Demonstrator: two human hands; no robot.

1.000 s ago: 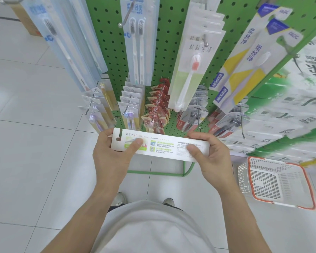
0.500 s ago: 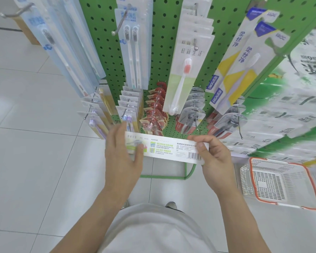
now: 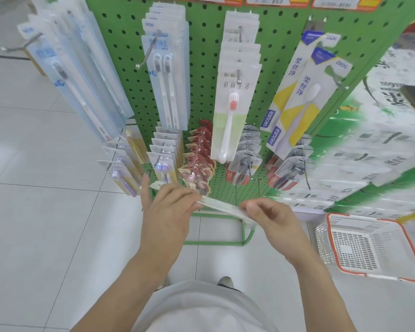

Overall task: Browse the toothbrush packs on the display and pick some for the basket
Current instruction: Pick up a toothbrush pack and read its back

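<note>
Your left hand [image 3: 168, 209] and right hand [image 3: 271, 218] pinch opposite ends of a pale toothbrush pack [image 3: 222, 207], turned edge-on between them.

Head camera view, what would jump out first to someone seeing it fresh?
First, the tall green perforated display board filling the centre, hung with rows of toothbrush packs. Low in the middle, the left hand and right hand hold a long white card toothbrush pack between them, seen nearly edge-on. A white plastic basket with an orange rim sits on the floor at the right.
</note>
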